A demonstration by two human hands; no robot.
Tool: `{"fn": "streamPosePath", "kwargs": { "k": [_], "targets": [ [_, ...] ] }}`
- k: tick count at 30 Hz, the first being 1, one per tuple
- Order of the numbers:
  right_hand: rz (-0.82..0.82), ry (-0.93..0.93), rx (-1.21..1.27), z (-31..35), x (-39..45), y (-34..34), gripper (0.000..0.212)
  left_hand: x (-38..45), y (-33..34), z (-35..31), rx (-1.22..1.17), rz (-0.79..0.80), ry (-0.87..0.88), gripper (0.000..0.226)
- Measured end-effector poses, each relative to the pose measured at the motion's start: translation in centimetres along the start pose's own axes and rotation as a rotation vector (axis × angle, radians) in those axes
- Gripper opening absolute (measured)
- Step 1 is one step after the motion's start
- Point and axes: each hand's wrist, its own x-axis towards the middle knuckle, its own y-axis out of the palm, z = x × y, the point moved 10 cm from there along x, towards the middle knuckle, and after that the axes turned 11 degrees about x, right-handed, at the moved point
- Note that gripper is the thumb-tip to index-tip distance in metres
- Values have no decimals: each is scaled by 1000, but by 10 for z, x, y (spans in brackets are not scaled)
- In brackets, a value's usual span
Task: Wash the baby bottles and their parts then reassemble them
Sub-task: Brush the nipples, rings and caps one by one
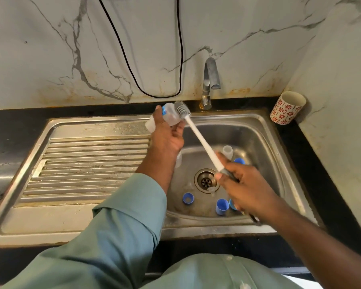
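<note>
My left hand (167, 134) grips a clear baby bottle (169, 115) with a blue mark, raised over the sink's back left corner. My right hand (244, 186) holds the long white handle of a bottle brush (198, 136); its grey bristle head (182, 109) sits at the bottle's mouth. Down in the steel sink basin (256, 138) lie a blue ring (188, 198), a blue cap (221, 206), another blue part (239, 161) and a clear part (227, 151). One more clear bottle (178, 159) shows partly behind my left wrist.
The tap (211, 80) stands behind the basin, with no water seen running. A ribbed draining board (88, 165) lies to the left. A white cup with red flowers (287, 107) stands at the back right corner. A black cable (154, 88) hangs down the marble wall.
</note>
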Motion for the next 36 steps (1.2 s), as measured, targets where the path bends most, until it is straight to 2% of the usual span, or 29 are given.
{"fn": "streamPosePath", "kwargs": {
  "k": [2,6,8,10,14,17,22,24,29,33,36],
  "targets": [
    [-42,-19,-23,5,10,-6,51,-5,5,8,5,24,-12,57],
    [38,-24,-81,5,-5,2,51,2,-1,-7,-94,-23,0,58],
    [-6,-16,-89,3,1,-3,51,-1,1,0,-16,22,2,50],
    [-52,-21,-80,6,10,-11,52,-6,6,9,32,56,-8,52],
    [18,-30,-122,1,-4,-3,52,6,1,-6,-7,1,23,59],
    [-40,-35,-100,-3,8,-11,52,2,7,11,108,83,-8,56],
    [-10,-18,-45,-11,2,-4,52,7,9,11,94,79,-6,60],
    [-66,-35,-42,-8,11,-11,51,3,14,18,112,100,-21,57],
    [22,-88,-39,0,-3,-3,52,13,11,4,-17,-4,14,63],
    [-54,-128,-47,13,18,-11,53,10,15,8,3,10,9,65],
    [-2,-138,-101,11,12,-4,54,14,7,-6,-23,-54,42,63]
  ]
}}
